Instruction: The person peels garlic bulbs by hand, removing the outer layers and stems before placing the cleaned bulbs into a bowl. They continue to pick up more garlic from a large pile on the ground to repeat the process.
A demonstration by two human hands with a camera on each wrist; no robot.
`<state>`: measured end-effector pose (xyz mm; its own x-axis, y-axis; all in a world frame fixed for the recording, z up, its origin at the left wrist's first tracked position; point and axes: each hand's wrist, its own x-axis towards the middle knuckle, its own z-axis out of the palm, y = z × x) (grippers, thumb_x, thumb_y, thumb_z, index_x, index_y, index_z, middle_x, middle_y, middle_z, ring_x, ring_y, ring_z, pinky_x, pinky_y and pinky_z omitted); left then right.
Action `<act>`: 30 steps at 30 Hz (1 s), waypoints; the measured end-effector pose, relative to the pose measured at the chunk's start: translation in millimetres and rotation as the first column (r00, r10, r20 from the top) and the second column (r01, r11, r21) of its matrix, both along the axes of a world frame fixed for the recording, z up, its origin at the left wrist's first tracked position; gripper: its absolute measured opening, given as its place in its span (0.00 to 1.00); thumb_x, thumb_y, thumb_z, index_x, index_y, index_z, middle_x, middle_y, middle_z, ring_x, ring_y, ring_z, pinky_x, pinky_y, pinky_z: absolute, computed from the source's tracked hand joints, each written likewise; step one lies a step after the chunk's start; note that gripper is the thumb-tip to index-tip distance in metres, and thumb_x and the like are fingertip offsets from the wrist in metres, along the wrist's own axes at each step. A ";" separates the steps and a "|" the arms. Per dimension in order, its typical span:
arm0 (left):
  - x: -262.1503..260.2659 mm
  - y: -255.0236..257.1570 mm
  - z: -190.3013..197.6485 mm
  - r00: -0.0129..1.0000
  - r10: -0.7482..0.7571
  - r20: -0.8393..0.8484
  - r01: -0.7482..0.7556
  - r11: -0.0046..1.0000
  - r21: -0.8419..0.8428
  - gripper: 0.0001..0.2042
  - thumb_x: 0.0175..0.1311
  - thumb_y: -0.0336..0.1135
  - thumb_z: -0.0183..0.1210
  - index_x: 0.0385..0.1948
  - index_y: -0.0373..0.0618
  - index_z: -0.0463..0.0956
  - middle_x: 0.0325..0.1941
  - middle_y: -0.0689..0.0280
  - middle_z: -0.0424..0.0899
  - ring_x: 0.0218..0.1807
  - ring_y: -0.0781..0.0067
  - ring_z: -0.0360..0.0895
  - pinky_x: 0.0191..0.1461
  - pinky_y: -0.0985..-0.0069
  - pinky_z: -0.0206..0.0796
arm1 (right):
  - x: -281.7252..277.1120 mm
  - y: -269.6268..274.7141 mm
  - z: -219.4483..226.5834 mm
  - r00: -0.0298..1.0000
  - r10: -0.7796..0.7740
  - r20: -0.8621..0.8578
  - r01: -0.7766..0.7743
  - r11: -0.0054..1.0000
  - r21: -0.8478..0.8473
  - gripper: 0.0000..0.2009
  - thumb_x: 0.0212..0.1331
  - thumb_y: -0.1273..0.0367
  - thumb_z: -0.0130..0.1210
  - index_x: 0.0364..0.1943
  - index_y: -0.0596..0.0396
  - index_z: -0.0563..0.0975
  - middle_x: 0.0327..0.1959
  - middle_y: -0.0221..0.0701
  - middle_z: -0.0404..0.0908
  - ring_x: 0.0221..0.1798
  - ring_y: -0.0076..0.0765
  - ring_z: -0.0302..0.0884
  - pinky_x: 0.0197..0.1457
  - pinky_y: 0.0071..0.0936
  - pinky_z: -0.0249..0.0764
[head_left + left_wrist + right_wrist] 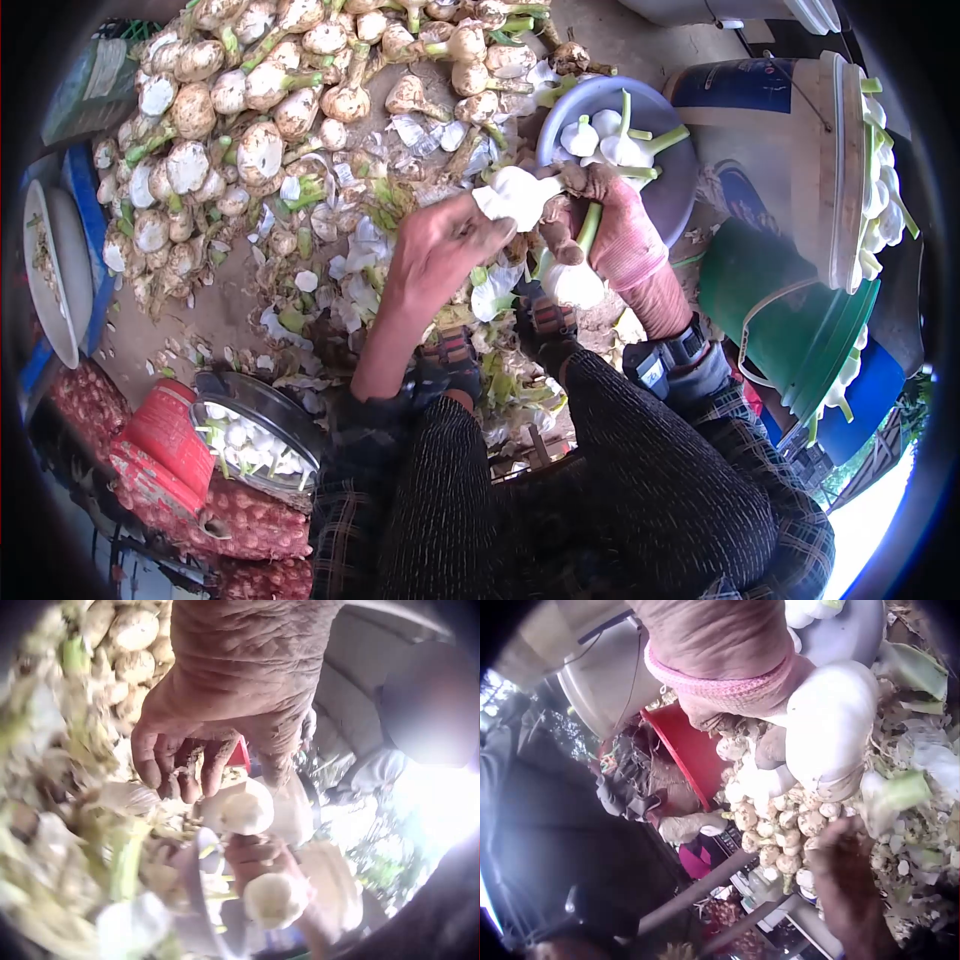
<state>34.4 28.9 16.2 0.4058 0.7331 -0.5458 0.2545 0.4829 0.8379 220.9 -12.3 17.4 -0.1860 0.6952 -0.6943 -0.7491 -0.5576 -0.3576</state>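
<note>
My right hand (pixel 630 225), with a pink knit band round it, holds two peeled white garlic bulbs by their stems. One garlic bulb (pixel 512 198) points left toward my other hand; the second garlic bulb (pixel 575 285) hangs below on a green stem. Close beside the first bulb is my left hand (pixel 440 245), its fingers loosely bent. In the left wrist view, those fingers (pixel 214 769) carry small scraps of skin and the thumb is right by the bulb (pixel 249 810). The right wrist view shows a large clean bulb (pixel 832 724) below the pink band (pixel 720 686).
Unpeeled garlic (pixel 260 150) is heaped at the upper left. Peelings (pixel 365 250) litter the ground. A purple basin (pixel 683 195) with trimmed bulbs stands at right, near a white bucket (pixel 800 170) and a green bucket (pixel 755 310). A metal pot (pixel 295 405) and red bucket (pixel 165 440) are lower left.
</note>
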 end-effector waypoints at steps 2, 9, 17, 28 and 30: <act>2.3 0.4 2.6 0.999 0.046 0.016 -0.040 0.953 -0.300 0.11 0.55 0.36 0.56 0.31 0.35 0.75 0.20 0.65 0.75 0.21 0.77 0.70 0.26 0.79 0.63 | -6.0 2.5 7.6 1.000 0.013 -0.019 -0.014 0.999 -0.050 0.13 0.59 0.60 0.38 0.34 0.55 0.68 0.12 0.39 0.68 0.10 0.33 0.64 0.13 0.20 0.61; -66.5 0.8 18.4 0.613 0.045 0.788 0.001 0.998 -0.058 0.07 0.53 0.26 0.51 0.29 0.30 0.74 0.18 0.63 0.74 0.21 0.80 0.71 0.23 0.87 0.63 | 16.5 -0.2 -14.6 0.997 -0.039 -0.067 0.031 0.992 -0.126 0.14 0.55 0.62 0.39 0.32 0.61 0.70 0.11 0.39 0.69 0.09 0.34 0.64 0.15 0.22 0.61; -25.9 -8.6 -23.2 0.983 -0.151 0.100 0.164 0.978 -0.130 0.13 0.57 0.35 0.55 0.38 0.34 0.72 0.22 0.65 0.76 0.22 0.81 0.72 0.22 0.87 0.64 | -0.5 -1.6 1.8 0.990 -0.129 -0.060 0.125 0.990 -0.072 0.11 0.55 0.67 0.42 0.35 0.64 0.69 0.18 0.40 0.74 0.14 0.38 0.70 0.20 0.29 0.70; -65.0 8.2 -11.1 0.996 -0.065 0.062 0.049 0.971 0.236 0.05 0.48 0.30 0.57 0.24 0.41 0.72 0.19 0.69 0.71 0.19 0.77 0.67 0.24 0.78 0.61 | 37.2 -26.5 -2.3 0.878 0.183 0.442 -0.210 0.978 0.013 0.23 0.53 0.55 0.46 0.43 0.62 0.69 0.14 0.33 0.70 0.13 0.28 0.66 0.16 0.21 0.63; -90.7 -0.9 -33.5 0.787 -0.006 -0.617 0.379 0.794 0.475 0.09 0.44 0.33 0.58 0.27 0.41 0.71 0.25 0.63 0.75 0.24 0.66 0.72 0.30 0.68 0.66 | 56.1 -32.1 8.7 0.858 0.160 0.489 -0.225 0.971 0.076 0.26 0.49 0.53 0.51 0.44 0.61 0.69 0.22 0.31 0.73 0.18 0.25 0.68 0.16 0.17 0.62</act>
